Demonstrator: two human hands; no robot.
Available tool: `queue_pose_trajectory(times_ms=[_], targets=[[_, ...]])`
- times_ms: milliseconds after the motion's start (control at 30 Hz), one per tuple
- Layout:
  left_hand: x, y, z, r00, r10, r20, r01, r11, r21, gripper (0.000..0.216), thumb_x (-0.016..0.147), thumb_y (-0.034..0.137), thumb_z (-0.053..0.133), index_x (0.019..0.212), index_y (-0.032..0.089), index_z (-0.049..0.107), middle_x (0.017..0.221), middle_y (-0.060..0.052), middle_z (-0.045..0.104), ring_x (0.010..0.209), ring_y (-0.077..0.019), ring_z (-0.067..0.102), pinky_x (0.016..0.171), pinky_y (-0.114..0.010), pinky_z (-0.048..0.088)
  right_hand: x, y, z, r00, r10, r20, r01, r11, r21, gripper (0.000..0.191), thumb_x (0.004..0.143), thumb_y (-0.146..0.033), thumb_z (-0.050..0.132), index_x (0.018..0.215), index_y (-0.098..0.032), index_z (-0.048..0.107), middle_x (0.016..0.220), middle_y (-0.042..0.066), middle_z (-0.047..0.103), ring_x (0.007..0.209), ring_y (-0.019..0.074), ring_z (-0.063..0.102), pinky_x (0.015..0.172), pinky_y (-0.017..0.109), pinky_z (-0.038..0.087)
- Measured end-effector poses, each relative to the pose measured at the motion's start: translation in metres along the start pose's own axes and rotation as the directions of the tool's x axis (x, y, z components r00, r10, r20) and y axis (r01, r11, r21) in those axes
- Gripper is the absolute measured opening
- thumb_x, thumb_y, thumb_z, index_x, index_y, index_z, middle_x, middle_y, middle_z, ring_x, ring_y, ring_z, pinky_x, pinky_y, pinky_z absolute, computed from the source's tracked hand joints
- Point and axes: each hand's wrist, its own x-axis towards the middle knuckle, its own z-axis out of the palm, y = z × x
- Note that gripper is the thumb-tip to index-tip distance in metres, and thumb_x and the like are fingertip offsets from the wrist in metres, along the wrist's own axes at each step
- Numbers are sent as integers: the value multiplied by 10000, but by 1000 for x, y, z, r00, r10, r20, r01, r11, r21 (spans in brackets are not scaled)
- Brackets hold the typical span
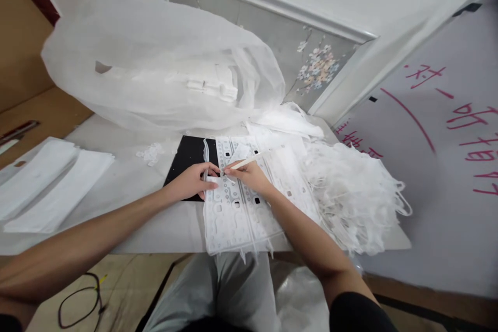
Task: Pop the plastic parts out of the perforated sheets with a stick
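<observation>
A white patterned sheet [233, 223] with small printed shapes and square holes lies on the table in front of me, partly over a black board [185, 153]. My left hand [194, 180] is at the sheet's left edge, its thumb and fingers closed on the edge strip. My right hand [251, 175] rests over the sheet, closed around a slim off-white pen-like tool [247, 161]. The tool's tip points left, close to my left fingertips. Its exact kind is not clear. Both hands work very near each other at the sheet's upper left part.
Tangled white strips [350, 192] are heaped at the right. Behind, a big translucent bag [155, 26] holds white pieces. Flat white stacks [73, 189] lie at the left, with a small pile of clear bits [150, 153] nearby. A whiteboard [416, 176] stands right.
</observation>
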Motion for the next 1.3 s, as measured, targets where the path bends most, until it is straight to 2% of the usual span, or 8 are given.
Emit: queue_pose_trajectory(times_ms=[233, 433, 600, 733, 900, 1000, 1200, 1300], targets=[[0, 3, -2, 1000, -18, -1, 18, 1000, -9, 401, 758, 268, 677, 1127, 179, 550, 1013, -39, 583, 491, -80, 585, 411, -232, 517, -1, -3, 2, 998, -56, 3, 56, 996, -66, 278, 801, -453, 677, 842, -191, 759, 801, 47, 723, 723, 184, 642, 620, 281, 476], [-1, 7, 0, 1000, -24, 5, 25, 997, -75, 368, 732, 177, 657, 1082, 162, 541, 972, -29, 573, 545, -91, 598, 420, -228, 529, -2, -9, 3, 996, -83, -20, 81, 992, -95, 227, 817, -403, 668, 837, -198, 763, 842, 56, 735, 777, 203, 670, 685, 306, 506], [-1, 9, 0, 999, -33, 2, 33, 995, -99, 348, 727, 166, 664, 1052, 160, 539, 955, -24, 568, 554, -89, 597, 419, -233, 540, -2, -10, 2, 994, -105, 10, 106, 985, -134, 220, 825, -393, 664, 837, -197, 763, 816, 50, 734, 771, 198, 668, 679, 302, 504], [-1, 9, 1, 1000, -20, -3, 20, 992, -124, 341, 724, 182, 681, 1028, 167, 528, 927, -8, 557, 524, -76, 586, 403, -222, 531, -3, -9, 3, 992, -122, -11, 118, 979, -168, 179, 835, -354, 663, 854, -206, 761, 850, 42, 739, 784, 190, 671, 676, 292, 513], [1, 7, 0, 1000, 8, -3, -8, 982, -191, 368, 691, 196, 731, 978, 171, 503, 889, 7, 561, 481, -60, 559, 382, -210, 513, -6, -7, 6, 971, -237, 26, 226, 885, -407, 131, 861, -318, 651, 874, -256, 766, 893, 15, 753, 927, 207, 647, 828, 328, 505], [2, 5, -1, 1000, 19, -13, -22, 976, -218, 391, 669, 196, 753, 957, 175, 488, 884, 8, 569, 489, -62, 555, 372, -206, 507, -7, -7, 7, 958, -282, 55, 271, 824, -498, 167, 897, -339, 609, 879, -269, 759, 910, 3, 753, 925, 198, 640, 842, 323, 494], [3, 9, -4, 999, 44, -7, -45, 980, -196, 332, 686, 172, 722, 924, 177, 490, 866, 13, 582, 461, -56, 545, 374, -200, 494, -8, -3, 10, 912, -377, 163, 397, 709, -583, 264, 973, -278, 448, 1016, -225, 704, 935, 30, 742, 847, 183, 650, 821, 316, 483], [3, 11, -5, 998, 63, -7, -64, 989, -132, 251, 700, 135, 676, 873, 172, 498, 788, 30, 562, 436, -64, 555, 383, -200, 486, -8, -3, 11, 917, -390, 81, 364, 738, -568, 274, 975, -282, 435, 1029, -213, 695, 981, 44, 741, 877, 194, 667, 827, 322, 492]])
